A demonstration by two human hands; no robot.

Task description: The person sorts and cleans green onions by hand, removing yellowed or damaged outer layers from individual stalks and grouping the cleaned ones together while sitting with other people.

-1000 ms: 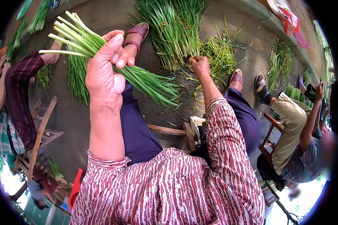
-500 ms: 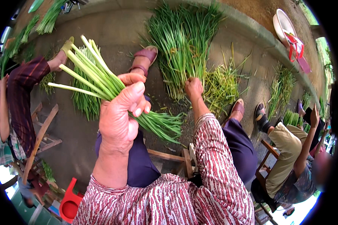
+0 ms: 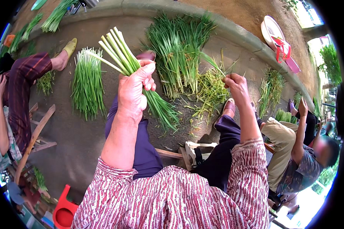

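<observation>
left hand (image 3: 135, 87) gripping stalk bundle (image 3: 159, 106) mid-length, likely to hold pale ends (image 3: 119, 47) together; right hand (image 3: 237, 84) pinching green blades (image 3: 213, 63), exact number unclear, near yellowed scraps (image 3: 208, 89).

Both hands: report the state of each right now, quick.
Left hand: closed, holding a bunch of chives, pale ends up.
Right hand: closed, pinching thin green chive leaves.

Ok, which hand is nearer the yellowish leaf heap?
Right. The right hand appears at the right edge of the yellowish leaf heap; the left hand is farther off, leftward.
</observation>
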